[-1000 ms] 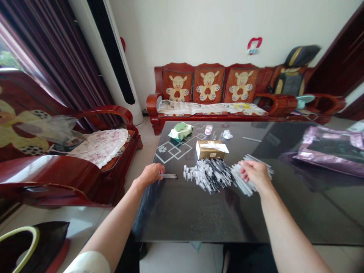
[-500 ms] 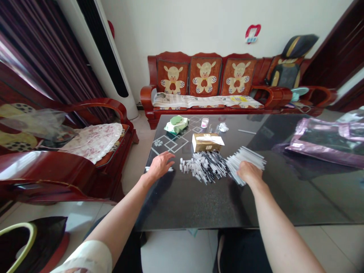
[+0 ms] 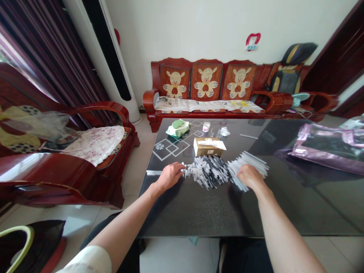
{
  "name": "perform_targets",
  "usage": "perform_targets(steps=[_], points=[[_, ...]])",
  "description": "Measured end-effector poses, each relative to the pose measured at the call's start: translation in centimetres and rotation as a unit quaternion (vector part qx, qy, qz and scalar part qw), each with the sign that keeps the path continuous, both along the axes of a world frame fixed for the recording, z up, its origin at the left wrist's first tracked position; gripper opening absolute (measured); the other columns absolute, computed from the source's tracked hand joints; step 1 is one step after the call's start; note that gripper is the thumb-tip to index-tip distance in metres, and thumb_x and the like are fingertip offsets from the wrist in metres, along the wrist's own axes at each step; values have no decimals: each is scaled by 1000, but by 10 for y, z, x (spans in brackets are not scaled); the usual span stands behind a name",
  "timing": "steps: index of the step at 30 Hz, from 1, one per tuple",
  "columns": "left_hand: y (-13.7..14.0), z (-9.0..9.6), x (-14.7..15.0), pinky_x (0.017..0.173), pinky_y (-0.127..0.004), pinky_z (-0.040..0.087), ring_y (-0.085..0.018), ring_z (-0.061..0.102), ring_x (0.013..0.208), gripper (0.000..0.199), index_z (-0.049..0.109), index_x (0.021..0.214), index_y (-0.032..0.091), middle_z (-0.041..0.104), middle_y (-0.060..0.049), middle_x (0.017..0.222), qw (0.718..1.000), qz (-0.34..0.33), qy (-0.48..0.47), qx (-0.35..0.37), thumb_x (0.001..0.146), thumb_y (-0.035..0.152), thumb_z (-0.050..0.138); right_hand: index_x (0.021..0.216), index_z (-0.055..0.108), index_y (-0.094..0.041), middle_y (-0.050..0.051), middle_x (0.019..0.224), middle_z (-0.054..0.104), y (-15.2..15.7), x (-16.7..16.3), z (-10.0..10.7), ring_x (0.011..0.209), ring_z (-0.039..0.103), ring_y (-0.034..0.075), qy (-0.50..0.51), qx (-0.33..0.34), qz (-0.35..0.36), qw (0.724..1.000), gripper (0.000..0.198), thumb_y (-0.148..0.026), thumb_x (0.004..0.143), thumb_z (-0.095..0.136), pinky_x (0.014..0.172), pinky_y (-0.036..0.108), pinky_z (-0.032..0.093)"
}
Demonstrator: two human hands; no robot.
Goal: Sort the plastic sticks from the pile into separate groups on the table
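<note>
On the dark glossy table, a loose heap of black and clear-white pen-like pieces (image 3: 210,170) lies between my hands. My left hand (image 3: 171,175) has its fingers drawn together at the heap's left end, against small white cap-like pieces (image 3: 187,171). Behind that hand, thin white sticks (image 3: 153,173) lie near the table's left edge. My right hand (image 3: 250,175) rests over a pile of long white plastic tubes (image 3: 253,161), fingers curled and fingertips down among them. What exactly each set of fingertips grips is too small to make out.
Just behind the heap stands a gold tissue box (image 3: 209,147). Farther back are a green wipes pack (image 3: 178,129), a small cup (image 3: 206,126), crumpled tissue (image 3: 225,131) and a single white tube (image 3: 248,136). A purple-edged clear bag (image 3: 327,148) lies at right.
My left hand has moved right, from beside the white sticks to the small white pieces, and its fingers have closed. The right hand stays at the white tubes. The view has tilted slightly up.
</note>
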State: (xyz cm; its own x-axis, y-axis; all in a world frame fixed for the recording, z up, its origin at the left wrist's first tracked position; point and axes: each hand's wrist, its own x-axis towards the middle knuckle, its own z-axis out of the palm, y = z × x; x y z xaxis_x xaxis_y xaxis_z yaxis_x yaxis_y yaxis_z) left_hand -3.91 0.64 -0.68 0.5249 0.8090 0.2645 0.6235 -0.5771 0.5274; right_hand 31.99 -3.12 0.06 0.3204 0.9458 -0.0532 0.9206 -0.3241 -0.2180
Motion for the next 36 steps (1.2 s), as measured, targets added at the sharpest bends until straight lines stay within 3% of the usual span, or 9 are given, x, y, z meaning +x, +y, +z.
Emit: perform_targets(steps=[5,8,11,15,19,24,28,30,36], points=[[-2,1,5,79,-25,48,-16,64,82,23,70,100,19,69,-5,93,997,21,-62,-47,82,18,55,55,62,-18,12,65,69,0,-19,14,66,65,23,-13,3,5,1000,20,-28,72,56,50,26,36],[-5,3,9,75,-25,49,-16,65,77,21,71,95,18,71,-3,84,989,33,-103,-101,82,22,56,59,60,-18,5,53,64,-1,-38,15,49,60,15,111,34,27,993,18,-27,73,53,45,22,36],[-9,0,15,69,-25,49,-15,65,69,19,71,92,17,70,-2,76,974,22,-158,-160,80,25,60,69,59,-18,0,48,61,-5,-60,11,37,53,11,278,22,67,958,18,-31,77,50,37,18,34],[-18,-10,29,61,-26,52,-15,64,59,28,69,92,13,66,-3,65,904,3,-286,-319,77,35,66,79,53,-18,-1,55,64,-12,-95,2,37,55,10,418,-21,154,895,22,-39,81,49,30,15,31],[-28,-15,42,63,-28,55,-16,67,65,44,66,94,11,68,-7,72,827,1,-368,-425,70,47,73,81,52,-17,-2,57,64,-20,-130,-3,36,54,9,436,-36,218,872,22,-39,84,48,29,14,30],[-28,-12,40,56,-25,54,-15,66,58,44,61,79,12,68,-7,68,803,37,-392,-448,65,51,76,75,57,-17,-2,56,62,-23,-141,-2,38,54,8,387,-29,267,882,24,-35,87,46,36,16,34],[-19,-6,31,56,-24,54,-14,66,60,43,59,81,12,69,-7,73,794,76,-428,-425,66,48,76,73,61,-19,3,68,68,-12,-110,-1,57,63,14,168,59,193,965,21,-28,86,49,51,21,40],[-16,-4,28,56,-24,54,-14,66,61,42,59,82,12,70,-8,74,792,86,-433,-421,66,47,76,73,63,-19,7,75,71,-6,-93,-2,72,67,18,36,78,137,987,17,-24,84,51,58,23,39],[-16,-6,29,55,-24,54,-14,66,59,39,59,81,12,69,-7,71,789,80,-430,-432,67,44,76,92,63,-19,11,84,72,0,-87,-9,79,68,25,-97,46,98,989,21,-36,88,53,58,27,37]])
